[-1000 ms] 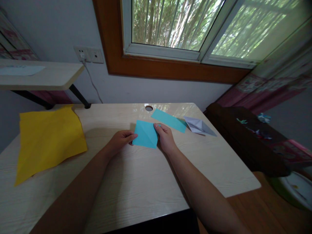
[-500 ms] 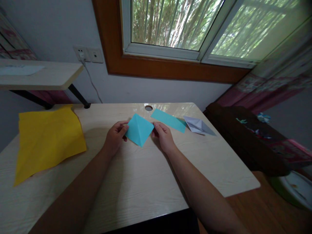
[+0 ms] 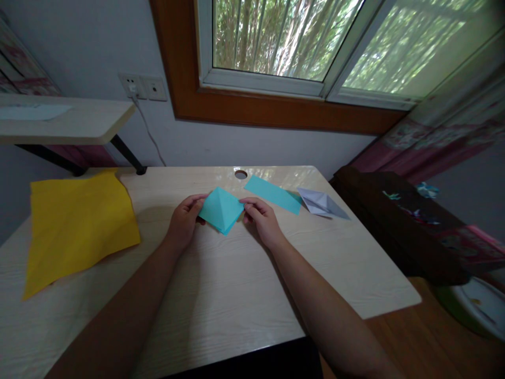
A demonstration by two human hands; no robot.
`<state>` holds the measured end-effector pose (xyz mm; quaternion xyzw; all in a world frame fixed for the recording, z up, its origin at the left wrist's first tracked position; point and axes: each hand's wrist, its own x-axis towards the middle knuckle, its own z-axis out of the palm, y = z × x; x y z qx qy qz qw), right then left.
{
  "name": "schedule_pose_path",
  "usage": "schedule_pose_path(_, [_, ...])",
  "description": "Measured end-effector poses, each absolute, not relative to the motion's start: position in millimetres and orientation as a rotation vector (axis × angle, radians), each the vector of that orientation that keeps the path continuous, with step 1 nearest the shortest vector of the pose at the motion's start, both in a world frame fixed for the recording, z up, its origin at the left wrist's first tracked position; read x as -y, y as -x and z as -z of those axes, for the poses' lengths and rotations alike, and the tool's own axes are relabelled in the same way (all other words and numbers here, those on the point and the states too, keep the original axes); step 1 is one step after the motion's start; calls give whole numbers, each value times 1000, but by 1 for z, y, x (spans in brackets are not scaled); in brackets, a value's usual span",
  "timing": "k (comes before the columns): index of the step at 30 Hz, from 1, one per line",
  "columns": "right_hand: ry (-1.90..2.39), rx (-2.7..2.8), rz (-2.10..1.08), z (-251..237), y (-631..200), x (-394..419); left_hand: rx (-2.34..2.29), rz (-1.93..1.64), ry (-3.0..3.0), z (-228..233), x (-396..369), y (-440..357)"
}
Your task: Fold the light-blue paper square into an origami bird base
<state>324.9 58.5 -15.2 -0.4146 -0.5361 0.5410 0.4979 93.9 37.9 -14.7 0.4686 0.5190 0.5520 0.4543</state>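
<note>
A piece of folded turquoise paper (image 3: 221,209) is held between my two hands above the desk. It is diamond-shaped, with a crease down its middle and layers showing along the lower edge. My left hand (image 3: 185,220) pinches its left corner, thumb on top. At the right corner, my right hand (image 3: 261,217) grips it between thumb and fingers. A turquoise paper strip (image 3: 273,195) lies flat behind my right hand. Touching or close to the strip's right end is a folded pale-grey paper (image 3: 321,203).
A large yellow sheet (image 3: 81,229) lies on the left of the pale wooden desk (image 3: 236,295). A raised shelf (image 3: 67,129) stands at the back left on black legs. The desk has a round cable hole (image 3: 240,174) near its back edge. Dark furniture (image 3: 379,221) stands to the right.
Both hands have shifted slightly left with the folded turquoise paper. The paper has tilted a little, and its lower layers now show apart at the bottom edge.
</note>
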Motion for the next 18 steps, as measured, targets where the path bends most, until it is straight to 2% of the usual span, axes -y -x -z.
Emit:
schedule_pose_path(8, [1017,1449,-1128,13,-326,-58,-1240,-1336,-1286,17,-40,-98])
schedule_pose_path(18, [1061,1664,-1155,16,-326,-53,-1117,-1186,-1345,20,-37,-102])
